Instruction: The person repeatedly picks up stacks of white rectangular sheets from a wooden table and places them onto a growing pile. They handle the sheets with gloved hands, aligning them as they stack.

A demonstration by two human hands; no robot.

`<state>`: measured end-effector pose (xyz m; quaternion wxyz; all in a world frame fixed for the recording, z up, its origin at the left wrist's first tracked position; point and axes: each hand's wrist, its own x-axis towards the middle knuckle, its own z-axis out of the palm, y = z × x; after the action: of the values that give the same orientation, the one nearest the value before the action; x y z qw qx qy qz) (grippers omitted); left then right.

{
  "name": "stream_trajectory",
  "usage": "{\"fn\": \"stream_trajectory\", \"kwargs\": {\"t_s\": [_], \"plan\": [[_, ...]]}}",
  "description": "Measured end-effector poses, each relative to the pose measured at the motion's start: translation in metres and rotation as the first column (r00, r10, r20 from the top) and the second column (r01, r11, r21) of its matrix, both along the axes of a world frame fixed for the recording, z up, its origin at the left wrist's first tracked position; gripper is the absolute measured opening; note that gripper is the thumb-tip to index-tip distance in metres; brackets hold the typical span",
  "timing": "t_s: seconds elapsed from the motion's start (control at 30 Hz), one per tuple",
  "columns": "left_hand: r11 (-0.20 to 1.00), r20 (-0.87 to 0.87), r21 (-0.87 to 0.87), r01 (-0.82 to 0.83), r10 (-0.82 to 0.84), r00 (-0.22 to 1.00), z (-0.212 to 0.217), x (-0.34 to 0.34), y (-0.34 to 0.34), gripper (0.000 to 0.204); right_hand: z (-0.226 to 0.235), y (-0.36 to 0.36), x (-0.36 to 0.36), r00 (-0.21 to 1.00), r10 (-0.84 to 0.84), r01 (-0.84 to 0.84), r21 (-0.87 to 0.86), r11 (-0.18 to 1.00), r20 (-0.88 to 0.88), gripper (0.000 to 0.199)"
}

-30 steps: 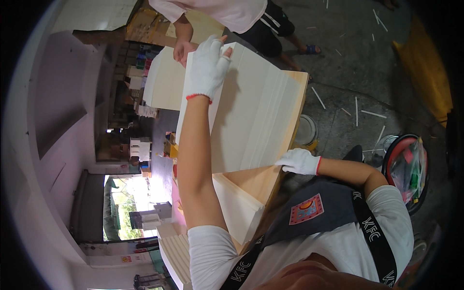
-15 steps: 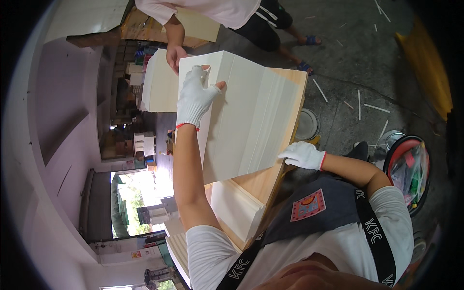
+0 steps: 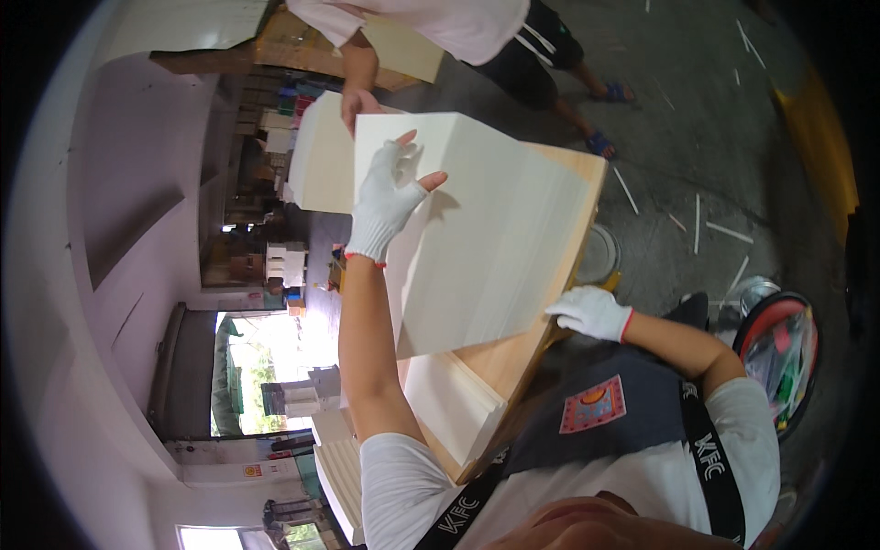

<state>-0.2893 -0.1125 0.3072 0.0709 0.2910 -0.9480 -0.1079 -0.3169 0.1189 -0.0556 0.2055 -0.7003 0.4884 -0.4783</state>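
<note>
The doorway (image 3: 270, 367) was overexposed by daylight; soft shadow was cast on pale boards (image 3: 500, 229); picture edges were darkened, bent.

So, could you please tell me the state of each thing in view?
White boards: stacked, edges stepped
Left hand: gloved, open, over them, contact unclear
Right hand: gloved, at the wooden base's edge
Red-rimmed container: plastic inside
White strips: scattered on the floor
Doorway: open

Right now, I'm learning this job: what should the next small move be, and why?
Perhaps move the right hand from the edge of the wooden base to the right side of the big stack to steady it: it looks stepped there, while the left hand is over the left side.
</note>
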Motion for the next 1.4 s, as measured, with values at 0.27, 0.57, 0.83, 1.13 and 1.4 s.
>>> {"fn": "stream_trajectory", "kwargs": {"t_s": [0.27,0.57,0.83,1.13,1.4], "plan": [[0.915,-0.215,-0.193,-0.354,0.312,0.925,0.016,0.019,-0.106,0.072,-0.001,-0.004,-0.012,0.998,0.002,-0.007,0.075,0.997,0.068,0.031],[0.833,0.020,0.144,-0.534,0.537,0.844,-0.035,0.082,-0.260,0.087,0.008,0.010,-0.027,0.991,0.033,-0.055,0.172,0.983,0.132,0.031],[0.899,-0.504,0.343,-0.270,0.419,0.755,0.022,0.092,-0.201,0.058,0.079,-0.028,-0.095,0.963,-0.169,0.162,0.049,0.986,0.211,0.035],[0.936,-0.920,0.330,0.125,0.289,0.263,0.108,0.186,-0.142,0.053,0.310,-0.093,-0.043,0.812,0.121,0.175,-0.437,0.883,0.571,0.089],[0.964,-0.970,0.231,0.134,0.238,-0.043,0.121,0.250,-0.110,0.055,0.317,-0.102,0.030,0.935,-0.008,0.129,-0.318,0.939,0.355,0.092]]}}
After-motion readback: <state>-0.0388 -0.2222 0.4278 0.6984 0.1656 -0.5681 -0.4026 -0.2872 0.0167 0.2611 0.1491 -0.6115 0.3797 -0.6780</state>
